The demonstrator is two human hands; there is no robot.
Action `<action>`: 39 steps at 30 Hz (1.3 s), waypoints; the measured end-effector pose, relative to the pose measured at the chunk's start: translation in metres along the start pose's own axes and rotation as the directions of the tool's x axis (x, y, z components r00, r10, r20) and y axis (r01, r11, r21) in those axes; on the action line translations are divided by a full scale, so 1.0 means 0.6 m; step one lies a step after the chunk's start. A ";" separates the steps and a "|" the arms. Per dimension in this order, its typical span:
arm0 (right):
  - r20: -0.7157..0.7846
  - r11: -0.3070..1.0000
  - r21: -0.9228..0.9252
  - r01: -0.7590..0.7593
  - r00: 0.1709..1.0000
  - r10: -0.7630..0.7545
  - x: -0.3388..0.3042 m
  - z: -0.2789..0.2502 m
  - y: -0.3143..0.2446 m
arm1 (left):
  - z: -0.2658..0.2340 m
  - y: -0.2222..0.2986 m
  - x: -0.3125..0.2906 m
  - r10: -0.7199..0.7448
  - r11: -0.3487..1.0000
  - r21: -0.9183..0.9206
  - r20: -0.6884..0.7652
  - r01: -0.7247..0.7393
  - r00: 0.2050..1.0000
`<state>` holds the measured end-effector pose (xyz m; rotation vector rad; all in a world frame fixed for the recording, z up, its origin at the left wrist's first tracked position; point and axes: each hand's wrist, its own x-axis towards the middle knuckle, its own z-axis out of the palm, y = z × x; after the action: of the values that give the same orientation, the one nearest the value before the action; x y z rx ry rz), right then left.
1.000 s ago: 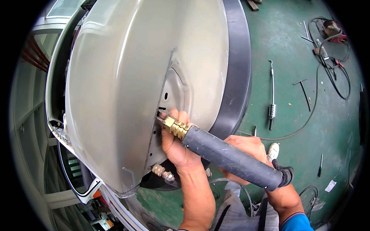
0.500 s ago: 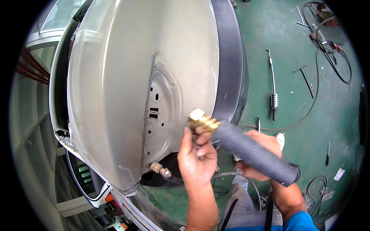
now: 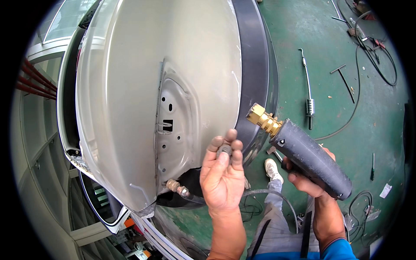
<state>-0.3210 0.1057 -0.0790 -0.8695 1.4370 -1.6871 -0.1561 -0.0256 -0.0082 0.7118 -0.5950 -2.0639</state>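
Note:
My left hand [image 3: 222, 184], palm up in front of the car panel, pinches a small grey, ridged metal piece [image 3: 225, 150] between thumb and fingers. In my right hand [image 3: 308, 185] is a black pistol-shaped gun [image 3: 313, 157], a dent-pulling welder by its look, gripped by the handle. Its brass nozzle [image 3: 265, 119] points up and left, beside the car's dark bumper [image 3: 252, 56]. The light beige body panel [image 3: 203, 52] has a recess with several holes. A metal cable clamp [image 3: 177, 187] sits at the recess's lower edge.
On the green floor to the right lie a slide hammer [image 3: 309, 97], a T-handle tool [image 3: 345, 82], a screwdriver [image 3: 372, 167] and coiled cables [image 3: 362, 212]. A thick grey cable [image 3: 284, 197] runs from the clamp past my legs. My shoe [image 3: 273, 169] stands near the bumper.
My right hand has moved the gun right, so its brass nozzle is now apart from my left hand. The small metal piece now shows in my left fingers.

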 end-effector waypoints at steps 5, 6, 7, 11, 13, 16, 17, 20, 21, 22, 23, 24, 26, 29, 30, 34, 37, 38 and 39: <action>0.049 0.997 -0.005 0.080 0.996 -0.079 0.000 0.005 0.010 | 0.001 0.019 0.006 0.151 0.988 -0.034 -0.010 -0.152 0.988; 0.049 0.997 0.028 0.078 0.996 -0.079 0.002 0.009 0.009 | -0.009 0.025 0.008 0.138 0.983 -0.123 0.018 -0.135 0.990; 0.048 0.995 0.059 0.076 0.996 -0.079 0.005 0.014 0.008 | -0.016 0.029 0.012 0.126 0.971 -0.213 0.049 -0.113 0.991; 0.101 0.968 0.084 0.238 0.964 -0.246 0.017 0.024 0.018 | -0.021 0.041 0.027 0.144 0.954 -0.263 -0.004 -0.140 0.990; 0.095 0.961 0.086 0.261 0.959 -0.269 0.025 0.038 0.008 | -0.027 0.049 0.037 0.154 0.956 -0.251 -0.001 -0.149 0.988; 0.146 0.948 0.067 0.312 0.937 -0.319 0.041 0.056 -0.014 | -0.018 0.054 0.053 0.218 0.953 -0.206 -0.051 -0.224 0.975; 0.173 0.941 0.058 0.332 0.925 -0.337 0.046 0.061 -0.020 | -0.022 0.057 0.056 0.222 0.955 -0.189 -0.057 -0.229 0.973; 0.159 0.937 0.126 0.327 0.925 -0.344 0.053 0.091 -0.021 | -0.039 0.065 0.066 0.250 0.953 -0.149 -0.107 -0.264 0.962; 0.146 0.938 0.151 0.311 0.932 -0.332 0.056 0.103 -0.024 | -0.038 0.069 0.068 0.219 0.963 -0.145 -0.078 -0.229 0.973; 0.143 0.921 0.174 0.350 0.916 -0.375 0.059 0.113 -0.019 | -0.037 0.073 0.070 0.187 0.971 -0.141 -0.049 -0.192 0.981; 0.152 0.919 0.171 0.356 0.912 -0.382 0.062 0.119 -0.019 | -0.037 0.076 0.071 0.153 0.979 -0.134 -0.020 -0.155 0.988; 0.159 0.916 0.169 0.363 0.907 -0.389 0.064 0.124 -0.019 | -0.037 0.072 0.072 0.190 0.962 -0.176 -0.111 -0.208 0.975; 0.174 0.921 0.153 0.358 0.908 -0.381 0.069 0.137 -0.019 | -0.045 0.077 0.077 0.133 0.959 -0.252 -0.008 -0.131 0.991; 0.203 0.928 0.117 0.354 0.906 -0.371 0.077 0.141 -0.026 | -0.043 0.080 0.081 0.098 0.925 -0.371 0.035 -0.078 0.995; 0.210 0.929 0.120 0.350 0.906 -0.368 0.077 0.142 -0.025 | -0.041 0.080 0.082 0.092 0.908 -0.412 0.031 -0.071 0.995; 0.229 0.933 0.119 0.339 0.905 -0.358 0.082 0.144 -0.022 | -0.044 0.076 0.087 0.081 0.892 -0.451 0.131 -0.013 0.988; 0.241 0.923 0.151 0.355 0.892 -0.383 0.088 0.145 -0.020 | -0.039 0.071 0.089 0.133 0.879 -0.472 0.109 -0.067 0.985; 0.245 0.916 0.169 0.363 0.885 -0.396 0.089 0.146 -0.018 | -0.029 0.069 0.088 0.177 0.880 -0.461 0.089 -0.117 0.980; 0.250 0.920 0.178 0.349 0.888 -0.386 0.089 0.146 -0.018 | -0.024 0.068 0.087 0.222 0.878 -0.449 0.070 -0.168 0.973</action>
<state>-0.2729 0.0176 -0.0544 -1.3154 1.0024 -1.8149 -0.1485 -0.0928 -0.0066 0.2510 -0.2319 -1.9605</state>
